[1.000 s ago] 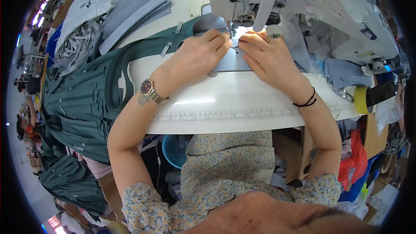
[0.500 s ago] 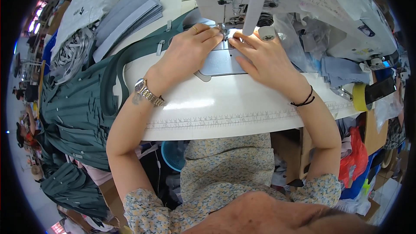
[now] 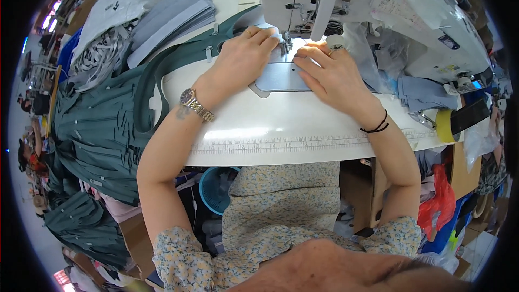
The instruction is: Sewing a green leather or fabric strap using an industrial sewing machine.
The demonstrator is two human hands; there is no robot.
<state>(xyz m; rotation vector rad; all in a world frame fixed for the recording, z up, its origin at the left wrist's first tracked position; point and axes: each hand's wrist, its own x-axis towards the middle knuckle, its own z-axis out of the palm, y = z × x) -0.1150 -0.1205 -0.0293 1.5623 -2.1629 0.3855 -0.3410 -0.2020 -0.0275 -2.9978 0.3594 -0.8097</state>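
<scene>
A dark green fabric strip with metal zipper pulls [image 3: 181, 54] runs from the left across the sewing table to the needle. My left hand [image 3: 243, 57], with a watch at its wrist, lies over the strip's end, its bent fingers pressed together on it just left of the presser foot [image 3: 288, 44]. A light grey cloth piece [image 3: 250, 20] shows behind that hand. My right hand [image 3: 330, 73] rests just right of the foot, its thumb apart from the fingers and nothing visible in its grasp. The fingertips partly hide the cloth at the needle.
The white sewing machine [image 3: 405, 16] stands over the far side. Piled dark green garments [image 3: 100, 130] hang off the left edge. Folded grey cloth [image 3: 178, 19] lies behind. Yellow tape [image 3: 445, 125] and a dark phone [image 3: 469, 116] are at the right; a blue basket [image 3: 213, 197] sits below.
The whole view has shifted slightly. My left fingertips have drawn back a little to the left from the presser foot. My right hand stays beside it.
</scene>
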